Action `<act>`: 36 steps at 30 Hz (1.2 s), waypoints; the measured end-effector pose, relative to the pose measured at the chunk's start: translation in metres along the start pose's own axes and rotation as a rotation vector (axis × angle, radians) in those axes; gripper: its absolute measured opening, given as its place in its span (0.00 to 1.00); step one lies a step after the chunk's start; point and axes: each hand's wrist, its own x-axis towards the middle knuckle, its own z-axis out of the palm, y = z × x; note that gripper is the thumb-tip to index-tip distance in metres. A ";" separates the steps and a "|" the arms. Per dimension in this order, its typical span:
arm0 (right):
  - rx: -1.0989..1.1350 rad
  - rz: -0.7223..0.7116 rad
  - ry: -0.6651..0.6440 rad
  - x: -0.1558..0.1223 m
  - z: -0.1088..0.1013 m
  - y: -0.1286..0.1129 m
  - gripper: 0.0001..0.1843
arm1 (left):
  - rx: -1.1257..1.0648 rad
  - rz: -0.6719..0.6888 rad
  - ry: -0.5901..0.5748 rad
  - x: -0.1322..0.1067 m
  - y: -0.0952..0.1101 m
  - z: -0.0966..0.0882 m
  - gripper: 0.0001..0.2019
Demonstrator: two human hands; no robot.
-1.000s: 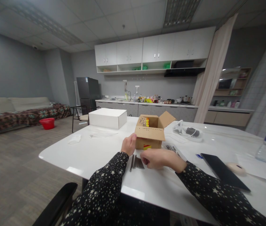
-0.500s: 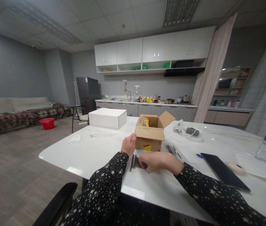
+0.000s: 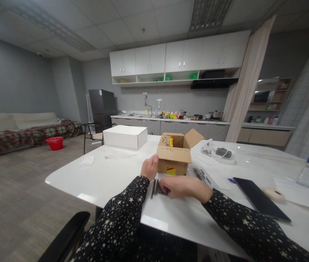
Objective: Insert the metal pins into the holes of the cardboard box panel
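Touching the box [image 3: 173,156], the left hand [image 3: 149,168] is half-curled; the right hand [image 3: 180,187] is bent at the rods [image 3: 157,187], though what either hand's fingers grip cannot be made out.

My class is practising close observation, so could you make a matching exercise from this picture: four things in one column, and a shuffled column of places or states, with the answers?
Column 1
1. Left hand
2. Right hand
3. Cardboard box
4. Red bucket

Column 2
A. On the floor, in front of the sofa
B. Fingers curled, at the row of thin metal rods
C. Standing on the white table with its flaps open
D. At the near left corner of the cardboard box

Right pairs: 1-D, 2-B, 3-C, 4-A
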 end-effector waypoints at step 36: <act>-0.009 0.324 0.635 -0.045 -0.080 0.089 0.06 | -0.004 -0.001 -0.012 -0.003 0.002 -0.004 0.26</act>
